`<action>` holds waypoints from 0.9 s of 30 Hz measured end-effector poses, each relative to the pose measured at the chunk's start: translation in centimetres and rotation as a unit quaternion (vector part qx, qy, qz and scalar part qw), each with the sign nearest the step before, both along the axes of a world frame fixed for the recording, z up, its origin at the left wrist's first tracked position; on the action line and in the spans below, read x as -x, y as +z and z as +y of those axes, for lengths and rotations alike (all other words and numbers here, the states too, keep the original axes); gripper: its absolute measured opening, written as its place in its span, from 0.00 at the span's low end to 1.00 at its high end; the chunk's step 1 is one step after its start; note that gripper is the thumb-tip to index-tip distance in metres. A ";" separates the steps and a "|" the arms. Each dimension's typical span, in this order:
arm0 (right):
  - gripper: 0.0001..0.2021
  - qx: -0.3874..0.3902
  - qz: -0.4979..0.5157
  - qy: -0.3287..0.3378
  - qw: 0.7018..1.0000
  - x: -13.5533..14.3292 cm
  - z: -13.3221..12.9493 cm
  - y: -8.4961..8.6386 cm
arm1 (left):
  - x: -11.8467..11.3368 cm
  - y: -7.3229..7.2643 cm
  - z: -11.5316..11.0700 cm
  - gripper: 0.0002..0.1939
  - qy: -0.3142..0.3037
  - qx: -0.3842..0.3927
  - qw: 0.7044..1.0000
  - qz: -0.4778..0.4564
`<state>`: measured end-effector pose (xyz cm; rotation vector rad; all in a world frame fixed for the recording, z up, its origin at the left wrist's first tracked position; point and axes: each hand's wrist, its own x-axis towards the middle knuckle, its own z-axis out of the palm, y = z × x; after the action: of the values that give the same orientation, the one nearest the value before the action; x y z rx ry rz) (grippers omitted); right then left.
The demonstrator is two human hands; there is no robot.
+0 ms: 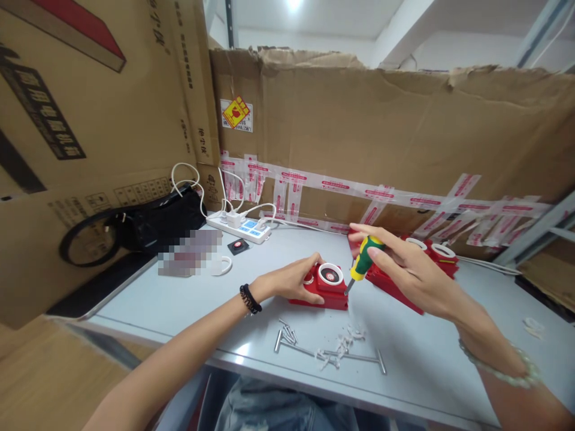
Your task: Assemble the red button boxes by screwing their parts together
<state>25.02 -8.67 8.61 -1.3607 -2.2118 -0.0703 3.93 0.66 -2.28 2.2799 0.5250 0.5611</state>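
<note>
A red box-shaped device (331, 299) with a white ring and a dark round centre on top lies on the table in front of me. My left hand (300, 280) grips its left end, fingers behind and thumb at the front. In my right hand (404, 263) is a screwdriver (366, 257) with a green and yellow handle. It is tilted, its tip touching the right edge of the red device. Several screws (290, 333) and metal T-shaped rods (309, 350) lie nearer to me, beside white shreds (345, 344).
Behind my right hand stand more red devices (442, 256) with white rings. A white power strip (240, 226) with cables, a black bag (157, 224), a white ring (222, 266) and a small dark square (238, 246) occupy the left. Cardboard (359, 131) walls the back.
</note>
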 end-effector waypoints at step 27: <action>0.24 -0.168 -0.087 -0.218 0.958 1.8 0.7 -0.5 | -0.1 0.2 -0.2 0.29 -0.001 -0.003 1.000 -0.005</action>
<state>23.17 -7.98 8.14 -1.6594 -1.8768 -0.7166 4.02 0.45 -2.09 2.2820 0.5170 0.5749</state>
